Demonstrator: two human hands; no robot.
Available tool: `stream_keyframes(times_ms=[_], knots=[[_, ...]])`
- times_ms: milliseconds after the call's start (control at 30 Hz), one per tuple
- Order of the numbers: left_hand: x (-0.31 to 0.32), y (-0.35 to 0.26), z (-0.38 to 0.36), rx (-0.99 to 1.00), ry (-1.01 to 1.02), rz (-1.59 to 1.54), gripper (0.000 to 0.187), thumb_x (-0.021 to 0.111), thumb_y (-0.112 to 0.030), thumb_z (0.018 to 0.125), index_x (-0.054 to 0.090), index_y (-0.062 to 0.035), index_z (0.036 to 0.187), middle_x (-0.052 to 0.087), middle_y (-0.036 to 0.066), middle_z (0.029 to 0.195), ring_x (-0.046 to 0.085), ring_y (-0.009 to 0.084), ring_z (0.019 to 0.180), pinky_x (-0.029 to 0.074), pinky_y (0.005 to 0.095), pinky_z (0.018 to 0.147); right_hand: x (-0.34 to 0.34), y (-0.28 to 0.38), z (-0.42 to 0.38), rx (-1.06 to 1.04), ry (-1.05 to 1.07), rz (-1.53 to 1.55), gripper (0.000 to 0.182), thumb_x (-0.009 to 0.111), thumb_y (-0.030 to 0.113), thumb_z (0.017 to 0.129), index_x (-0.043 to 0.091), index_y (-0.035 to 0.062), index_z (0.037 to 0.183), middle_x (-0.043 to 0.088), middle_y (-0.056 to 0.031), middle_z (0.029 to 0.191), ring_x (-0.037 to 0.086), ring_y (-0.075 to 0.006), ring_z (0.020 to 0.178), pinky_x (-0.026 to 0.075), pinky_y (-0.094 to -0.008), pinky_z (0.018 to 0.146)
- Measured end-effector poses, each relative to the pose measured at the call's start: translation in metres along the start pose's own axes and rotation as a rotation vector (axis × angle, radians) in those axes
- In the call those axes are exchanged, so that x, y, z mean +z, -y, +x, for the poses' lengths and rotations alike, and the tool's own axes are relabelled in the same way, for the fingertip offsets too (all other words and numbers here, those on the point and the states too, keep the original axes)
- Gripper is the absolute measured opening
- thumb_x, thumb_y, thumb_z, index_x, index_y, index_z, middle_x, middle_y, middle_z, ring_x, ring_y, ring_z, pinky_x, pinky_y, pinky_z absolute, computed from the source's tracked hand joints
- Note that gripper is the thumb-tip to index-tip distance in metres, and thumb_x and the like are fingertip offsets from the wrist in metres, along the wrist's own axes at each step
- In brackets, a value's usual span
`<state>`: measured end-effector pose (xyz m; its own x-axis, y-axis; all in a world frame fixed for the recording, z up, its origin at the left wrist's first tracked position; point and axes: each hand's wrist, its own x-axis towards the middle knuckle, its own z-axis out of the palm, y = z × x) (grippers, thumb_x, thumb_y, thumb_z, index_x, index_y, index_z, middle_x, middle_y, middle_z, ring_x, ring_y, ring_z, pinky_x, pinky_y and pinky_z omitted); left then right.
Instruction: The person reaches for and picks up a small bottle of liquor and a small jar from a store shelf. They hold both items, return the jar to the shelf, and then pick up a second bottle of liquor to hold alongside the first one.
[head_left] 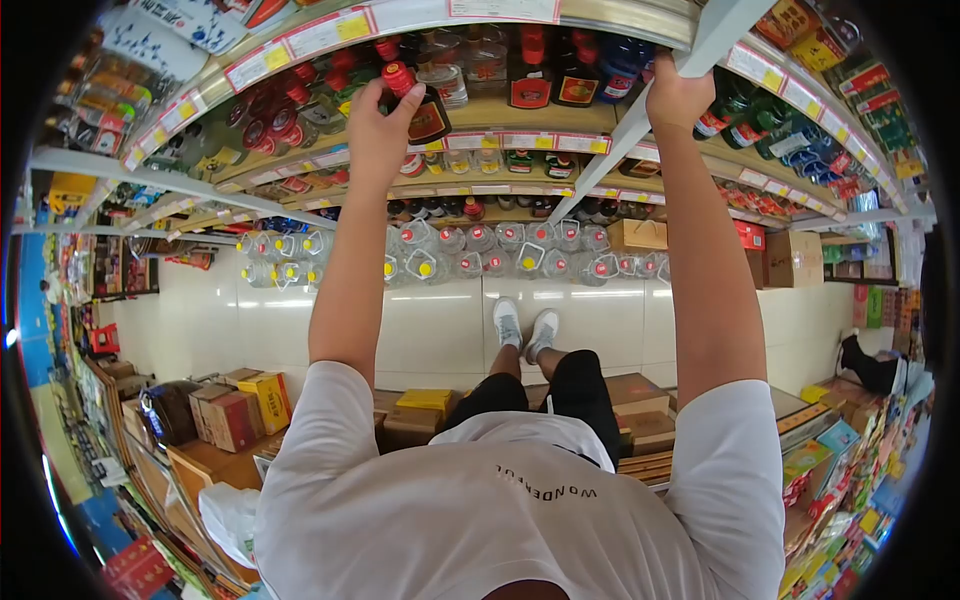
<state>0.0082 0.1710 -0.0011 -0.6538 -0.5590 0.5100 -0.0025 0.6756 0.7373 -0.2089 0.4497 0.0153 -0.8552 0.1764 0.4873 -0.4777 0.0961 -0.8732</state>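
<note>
My left hand (pixel 385 125) is closed round the neck of a dark bottle (pixel 428 118) with a red cap and a red label, at the front of the upper shelf (pixel 590 118). Raised at the right, my right hand (pixel 680 97) rests against the white shelf upright (pixel 632 130), its fingertips partly hidden behind the post. A blue bottle (pixel 620 70) stands just left of it. Dark bottles with red labels (pixel 530 90) and clear bottles (pixel 487 65) stand between the hands.
Large clear jugs (pixel 480 240) line the floor under the shelves. A cardboard box (pixel 638 235) sits among them. Behind my body are cartons (pixel 225 415) on a wooden surface. Angled white posts (pixel 190 185) divide the shelving. Another person's dark-clothed leg (pixel 868 365) shows at the far right.
</note>
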Motion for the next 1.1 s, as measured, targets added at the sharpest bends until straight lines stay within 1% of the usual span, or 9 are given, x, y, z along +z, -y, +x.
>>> stream_keyframes(times_ms=[33, 67, 133, 300, 333, 633, 733, 933, 1100], knots=[[0.003, 0.002, 0.005, 0.118, -0.041, 0.143, 0.036, 0.073, -0.031, 0.088, 0.063, 0.0012, 0.099, 0.064, 0.013, 0.088, 0.061, 0.0264, 0.079, 0.048, 0.0369, 0.073, 0.001, -0.007, 0.003, -0.009, -0.007, 0.017, 0.036, 0.074, 0.020, 0.075, 0.062, -0.0070, 0.096, 0.071, -0.0155, 0.080, 0.070, -0.0205, 0.067, 0.056, -0.0334, 0.064], [0.006, 0.003, 0.010, -0.030, 0.011, 0.030, 0.038, 0.074, -0.034, 0.086, 0.064, 0.0012, 0.096, 0.062, 0.018, 0.090, 0.059, 0.0338, 0.081, 0.047, 0.0416, 0.075, 0.003, -0.016, 0.006, -0.017, -0.014, 0.034, 0.037, 0.075, 0.021, 0.075, 0.062, -0.0070, 0.096, 0.071, -0.0154, 0.080, 0.071, -0.0206, 0.068, 0.056, -0.0336, 0.065], [0.006, 0.010, 0.018, -0.077, 0.029, 0.045, 0.041, 0.074, -0.036, 0.085, 0.064, 0.0015, 0.096, 0.062, 0.019, 0.092, 0.060, 0.0346, 0.083, 0.047, 0.0421, 0.075, 0.004, -0.013, 0.004, -0.095, -0.013, -0.004, 0.028, 0.070, 0.015, 0.083, 0.061, -0.0077, 0.097, 0.069, -0.0111, 0.075, 0.067, -0.0172, 0.064, 0.055, -0.0307, 0.059], [0.002, 0.041, 0.029, -0.003, -0.064, 0.389, 0.052, 0.072, -0.046, 0.084, 0.066, 0.0042, 0.096, 0.068, 0.021, 0.088, 0.065, 0.0360, 0.081, 0.049, 0.0406, 0.075, -0.002, -0.006, 0.001, -0.026, 0.049, 0.006, 0.030, 0.070, 0.015, 0.083, 0.060, -0.0088, 0.098, 0.069, -0.0121, 0.076, 0.068, -0.0186, 0.063, 0.056, -0.0317, 0.058], [0.003, 0.048, 0.031, 0.002, -0.060, 0.391, 0.056, 0.072, -0.049, 0.082, 0.066, 0.0051, 0.096, 0.068, 0.026, 0.094, 0.065, 0.0423, 0.089, 0.049, 0.0439, 0.079, -0.001, -0.005, 0.000, -0.009, 0.037, 0.046, 0.030, 0.070, 0.015, 0.083, 0.060, -0.0088, 0.098, 0.069, -0.0120, 0.076, 0.068, -0.0185, 0.063, 0.056, -0.0316, 0.058], [0.010, 0.042, 0.034, -0.051, -0.005, 0.499, 0.043, 0.076, -0.037, 0.080, 0.066, 0.0038, 0.087, 0.067, 0.024, 0.079, 0.064, 0.0434, 0.079, 0.050, 0.0471, 0.073, 0.001, -0.013, 0.001, -0.016, 0.011, 0.103, 0.029, 0.070, 0.016, 0.082, 0.061, -0.0078, 0.095, 0.069, -0.0109, 0.073, 0.068, -0.0174, 0.064, 0.055, -0.0305, 0.060], [0.010, 0.037, 0.039, -0.135, 0.061, 0.522, 0.046, 0.074, -0.044, 0.080, 0.071, -0.0010, 0.096, 0.069, 0.024, 0.088, 0.066, 0.0416, 0.089, 0.051, 0.0471, 0.080, 0.000, -0.011, 0.001, -0.038, 0.021, 0.030, 0.027, 0.070, 0.016, 0.082, 0.061, -0.0070, 0.092, 0.068, -0.0098, 0.071, 0.067, -0.0165, 0.063, 0.055, -0.0299, 0.060], [0.011, 0.043, 0.046, -0.141, 0.073, 0.566, 0.045, 0.072, -0.043, 0.081, 0.068, -0.0064, 0.106, 0.069, 0.022, 0.088, 0.065, 0.0428, 0.089, 0.050, 0.0488, 0.078, 0.001, -0.006, 0.001, 0.005, 0.047, 0.077, 0.026, 0.070, 0.015, 0.082, 0.062, -0.0076, 0.093, 0.069, -0.0104, 0.074, 0.066, -0.0167, 0.061, 0.054, -0.0297, 0.059], [0.012, 0.043, 0.048, -0.052, 0.014, 0.596, 0.039, 0.075, -0.034, 0.080, 0.065, -0.0038, 0.102, 0.068, 0.019, 0.081, 0.065, 0.0423, 0.081, 0.051, 0.0498, 0.072, 0.001, -0.008, 0.001, 0.006, 0.034, 0.095, 0.026, 0.070, 0.014, 0.083, 0.061, -0.0079, 0.094, 0.068, -0.0105, 0.077, 0.067, -0.0170, 0.063, 0.056, -0.0304, 0.059]])
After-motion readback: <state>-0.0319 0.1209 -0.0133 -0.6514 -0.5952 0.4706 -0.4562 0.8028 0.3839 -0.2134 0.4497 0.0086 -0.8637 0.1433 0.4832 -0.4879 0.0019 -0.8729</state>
